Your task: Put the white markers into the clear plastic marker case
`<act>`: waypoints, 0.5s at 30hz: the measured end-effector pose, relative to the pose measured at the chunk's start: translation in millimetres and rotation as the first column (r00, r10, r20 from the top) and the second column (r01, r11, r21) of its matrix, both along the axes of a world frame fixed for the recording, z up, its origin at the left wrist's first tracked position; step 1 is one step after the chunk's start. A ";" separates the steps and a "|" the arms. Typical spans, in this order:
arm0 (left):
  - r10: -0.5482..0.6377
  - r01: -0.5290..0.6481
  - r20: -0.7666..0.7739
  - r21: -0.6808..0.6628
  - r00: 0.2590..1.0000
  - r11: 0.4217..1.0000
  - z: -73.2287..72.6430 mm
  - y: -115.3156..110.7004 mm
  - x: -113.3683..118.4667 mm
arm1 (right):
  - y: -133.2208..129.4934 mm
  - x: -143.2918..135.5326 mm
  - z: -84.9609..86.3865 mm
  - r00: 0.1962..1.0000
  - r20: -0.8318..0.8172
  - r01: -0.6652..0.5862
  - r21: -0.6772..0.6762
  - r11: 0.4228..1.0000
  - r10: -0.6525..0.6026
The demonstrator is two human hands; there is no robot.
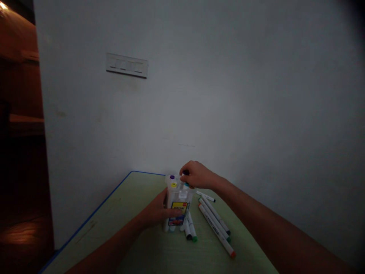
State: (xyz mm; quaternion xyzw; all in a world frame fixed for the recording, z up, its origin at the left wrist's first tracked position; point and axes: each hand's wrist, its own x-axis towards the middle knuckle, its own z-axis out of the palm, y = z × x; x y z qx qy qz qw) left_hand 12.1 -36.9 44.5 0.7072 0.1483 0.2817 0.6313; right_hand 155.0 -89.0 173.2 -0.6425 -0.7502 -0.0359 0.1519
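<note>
Head view: green table against white wall; left hand grips marker case, right hand fingers pinch marker.

I see: marker pack clear, yellow-blue label | caps purple, yellow | loose markers white, green and orange tips | table pale green, blue-edged

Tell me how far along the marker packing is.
Done: several markers stand capped in the clear marker case, with purple and yellow caps showing at its top. In hand: the left hand steadies the case on the green table, while the right hand rests on top of it with a dark-capped marker at the fingertips. Left: about six loose markers lie on the table beside the case.
</note>
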 end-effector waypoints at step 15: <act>0.004 -0.003 -0.030 0.053 1.000 0.999 -2.5 3.8 0.0 | -23.7 28.0 -6.7 0.979 -0.192 0.092 0.144 0.985 -0.063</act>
